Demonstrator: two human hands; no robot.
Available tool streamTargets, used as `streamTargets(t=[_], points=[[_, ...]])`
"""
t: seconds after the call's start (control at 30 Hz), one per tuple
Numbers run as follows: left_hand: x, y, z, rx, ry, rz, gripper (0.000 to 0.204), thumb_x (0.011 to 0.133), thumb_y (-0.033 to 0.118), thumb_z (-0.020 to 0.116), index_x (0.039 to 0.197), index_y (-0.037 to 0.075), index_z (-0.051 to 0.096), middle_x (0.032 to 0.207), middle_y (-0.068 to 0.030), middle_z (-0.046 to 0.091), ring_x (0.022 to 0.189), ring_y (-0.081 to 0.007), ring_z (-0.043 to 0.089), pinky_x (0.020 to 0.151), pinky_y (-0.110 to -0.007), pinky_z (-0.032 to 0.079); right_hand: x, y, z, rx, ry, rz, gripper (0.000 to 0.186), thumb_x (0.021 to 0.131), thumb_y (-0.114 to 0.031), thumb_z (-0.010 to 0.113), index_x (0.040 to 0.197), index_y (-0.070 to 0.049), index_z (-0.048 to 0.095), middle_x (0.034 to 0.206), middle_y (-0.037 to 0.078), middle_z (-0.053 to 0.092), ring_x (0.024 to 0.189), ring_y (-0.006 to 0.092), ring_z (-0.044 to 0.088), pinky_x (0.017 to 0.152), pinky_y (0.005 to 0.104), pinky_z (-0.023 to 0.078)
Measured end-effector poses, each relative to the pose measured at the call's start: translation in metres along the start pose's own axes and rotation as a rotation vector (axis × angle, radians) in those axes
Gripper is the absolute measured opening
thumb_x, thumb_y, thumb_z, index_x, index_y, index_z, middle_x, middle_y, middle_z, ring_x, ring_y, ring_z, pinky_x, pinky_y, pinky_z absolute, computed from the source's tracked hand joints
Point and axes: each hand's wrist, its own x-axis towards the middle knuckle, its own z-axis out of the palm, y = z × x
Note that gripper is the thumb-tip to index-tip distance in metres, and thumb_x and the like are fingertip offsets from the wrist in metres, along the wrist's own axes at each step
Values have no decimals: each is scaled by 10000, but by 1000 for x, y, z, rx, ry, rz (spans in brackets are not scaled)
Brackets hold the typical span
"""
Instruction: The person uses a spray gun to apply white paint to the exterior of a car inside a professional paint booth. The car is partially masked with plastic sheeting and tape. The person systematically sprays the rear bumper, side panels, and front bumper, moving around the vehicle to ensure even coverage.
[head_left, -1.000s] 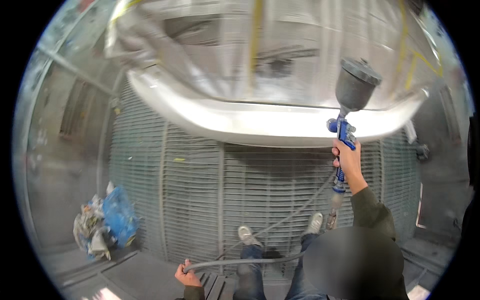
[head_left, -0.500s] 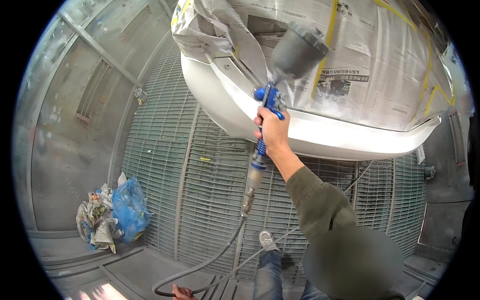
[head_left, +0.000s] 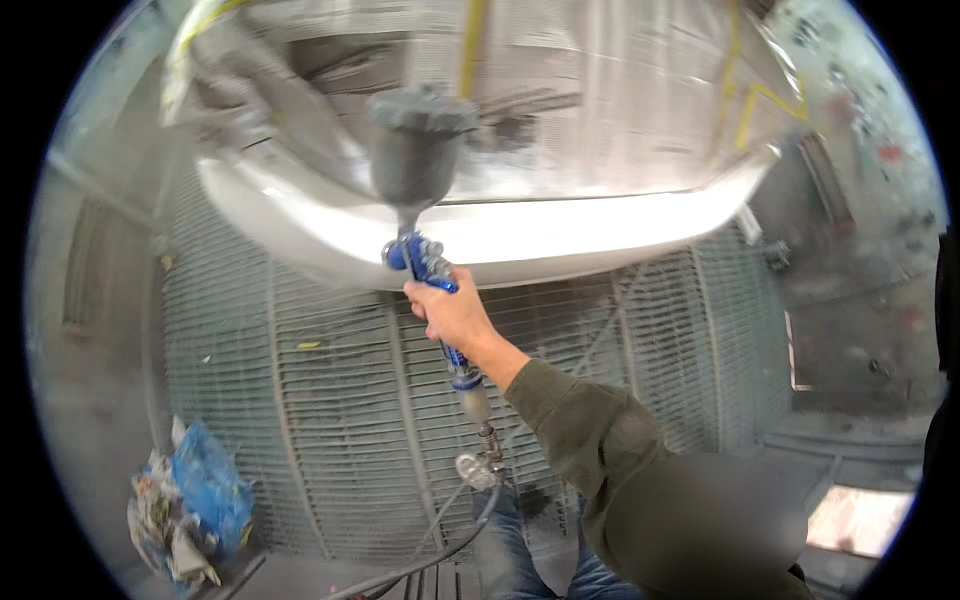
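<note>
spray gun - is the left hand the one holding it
No, the right hand grips the blue spray gun below its grey cup; the left hand is out of view.

Spray gun (head_left: 425,262) sits before the car panel (head_left: 560,235) — rubbish heap (head_left: 185,505) lies lower left on the grated floor (head_left: 330,420).

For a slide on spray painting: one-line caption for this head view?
Right hand grips a blue spray gun with grey cup beside a white car panel above a grated floor.
</note>
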Motion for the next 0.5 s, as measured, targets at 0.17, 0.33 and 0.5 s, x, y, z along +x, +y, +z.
streamTargets(t=[0.17,0.33,0.5], points=[[-51,7,62,474,-180,259,273,885,143,683,692,-40,622,601,-59,548,582,-170,459,532,-375,399,-35,-9,-145,-237,121,-49,315,857,-144,639,1159,-60,668,727,-18,562,661,67,476,612,272,425],[-142,60,147,367,-466,218,326,870,258,734,722,-12,627,551,-59,468,580,-149,367,534,-376,362,-71,-29,-274,-302,276,-80,351,848,-148,661,1165,1,634,690,-33,540,610,43,455,575,245,390],[-211,65,197,647,-801,409,396,849,267,745,620,42,513,512,-84,444,542,-167,368,517,-368,352,-92,-70,-406,-305,334,2,282,847,-170,673,1093,-35,639,669,-19,536,575,69,506,463,243,392]])
